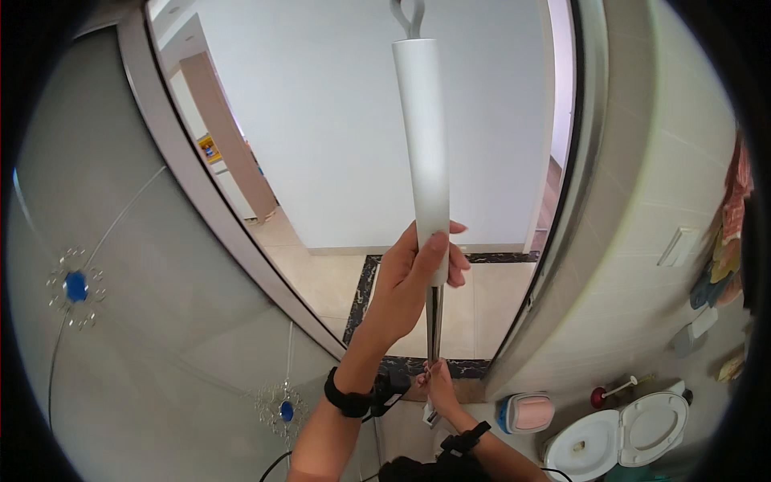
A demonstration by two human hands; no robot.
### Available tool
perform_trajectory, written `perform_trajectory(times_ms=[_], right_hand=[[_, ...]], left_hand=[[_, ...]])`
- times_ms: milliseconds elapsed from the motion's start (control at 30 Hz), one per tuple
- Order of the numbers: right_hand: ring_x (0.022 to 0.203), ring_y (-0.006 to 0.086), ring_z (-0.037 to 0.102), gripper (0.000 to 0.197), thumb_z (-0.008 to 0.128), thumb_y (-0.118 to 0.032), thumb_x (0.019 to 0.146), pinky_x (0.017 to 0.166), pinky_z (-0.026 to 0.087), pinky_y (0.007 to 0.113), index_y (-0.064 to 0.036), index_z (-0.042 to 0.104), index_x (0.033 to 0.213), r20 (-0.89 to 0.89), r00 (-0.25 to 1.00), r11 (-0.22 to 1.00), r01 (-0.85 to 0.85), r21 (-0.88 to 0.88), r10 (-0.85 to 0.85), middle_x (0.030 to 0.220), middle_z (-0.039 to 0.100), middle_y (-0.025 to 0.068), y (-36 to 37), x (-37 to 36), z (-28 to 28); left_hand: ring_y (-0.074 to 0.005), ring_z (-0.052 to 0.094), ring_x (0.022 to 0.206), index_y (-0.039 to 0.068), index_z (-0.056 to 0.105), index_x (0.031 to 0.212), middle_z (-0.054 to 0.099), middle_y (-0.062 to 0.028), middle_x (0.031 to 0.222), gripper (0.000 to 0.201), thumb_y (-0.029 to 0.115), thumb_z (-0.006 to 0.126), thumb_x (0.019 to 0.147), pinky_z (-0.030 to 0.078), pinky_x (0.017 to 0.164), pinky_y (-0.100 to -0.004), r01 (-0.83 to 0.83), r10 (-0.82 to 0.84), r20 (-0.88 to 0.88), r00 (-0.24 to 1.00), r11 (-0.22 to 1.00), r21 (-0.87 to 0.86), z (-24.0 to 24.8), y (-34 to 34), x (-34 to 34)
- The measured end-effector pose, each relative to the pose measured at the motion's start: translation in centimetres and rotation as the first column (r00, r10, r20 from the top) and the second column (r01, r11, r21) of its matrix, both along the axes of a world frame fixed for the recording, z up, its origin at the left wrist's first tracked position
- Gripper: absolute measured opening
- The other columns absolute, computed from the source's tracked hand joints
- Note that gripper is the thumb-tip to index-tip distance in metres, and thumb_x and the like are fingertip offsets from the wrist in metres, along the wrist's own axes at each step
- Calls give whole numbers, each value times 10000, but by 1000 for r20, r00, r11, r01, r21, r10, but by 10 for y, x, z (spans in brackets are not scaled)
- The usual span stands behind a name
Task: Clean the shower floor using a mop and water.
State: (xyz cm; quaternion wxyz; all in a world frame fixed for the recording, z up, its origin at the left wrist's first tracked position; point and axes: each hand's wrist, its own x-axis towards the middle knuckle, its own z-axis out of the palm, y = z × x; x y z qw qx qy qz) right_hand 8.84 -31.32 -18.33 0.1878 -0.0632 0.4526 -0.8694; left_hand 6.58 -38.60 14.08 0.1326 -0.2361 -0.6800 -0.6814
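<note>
A long pole with a thick white grip (427, 136) and a grey hanging loop (409, 16) at its top stands upright before me. My left hand (414, 269) is closed around the lower end of the grip, thumb lying along its front. Below it the pole narrows to a shiny metal shaft (434, 321). Farther down, my right hand (438, 386) is closed on this shaft. A whitish piece (431, 415) shows at the shaft's lower part; what lies beneath it I cannot make out. Black bands sit on both wrists.
An open doorway with a metal frame (205, 177) and dark marbled floor strip (466, 368) lies ahead. At lower right are a toilet (582, 446) with its lid up, a plunger (601, 395) and a pink-topped bin (530, 413). Cloths (727, 241) hang on the right wall near a switch (679, 247).
</note>
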Motion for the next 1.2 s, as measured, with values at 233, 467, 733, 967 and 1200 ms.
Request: perform_trajectory(times_ms=[233,467,733,967,1200], right_hand=[[637,119,483,358,295,-423,951,584,428,250,-88,402,1024,-45,999,981,29,194,-21,791,451,19,14,-51,-32],[593,106,519,371,336,-390,953,580,471,247,-30,424,964,-75,997,866,24,499,16,769,453,25,84,-69,9],[778,116,592,276,517,-238,893,697,466,245,8,580,1001,-353,799,373,556,743,-487,831,619,47,178,-36,139],[772,94,524,362,538,-196,859,632,423,229,-56,495,1190,-779,186,-256,877,406,-599,964,588,98,226,-17,259],[1129,263,466,592,487,-314,886,935,362,313,-46,270,1366,-830,216,-383,808,448,-515,1361,348,206,262,-63,295]], left_hand=[[-86,384,388,-16,461,897,429,-25,505,247,205,367,956,314,379,-222,98,-97,-22,995,992,82,-14,9,-82],[-79,331,357,6,437,855,383,-22,487,300,275,355,961,276,334,-214,423,-439,0,899,867,263,-32,56,-118],[-73,387,397,12,489,735,436,-8,510,266,228,557,874,312,376,-219,734,-803,-1,596,544,407,-62,66,-147],[-68,410,406,27,472,668,433,2,497,341,289,583,856,306,367,-208,798,-858,29,513,489,353,-88,76,-163],[-62,369,393,31,460,691,403,15,496,314,266,593,851,288,365,-207,810,-898,10,441,402,427,-90,75,-163]])
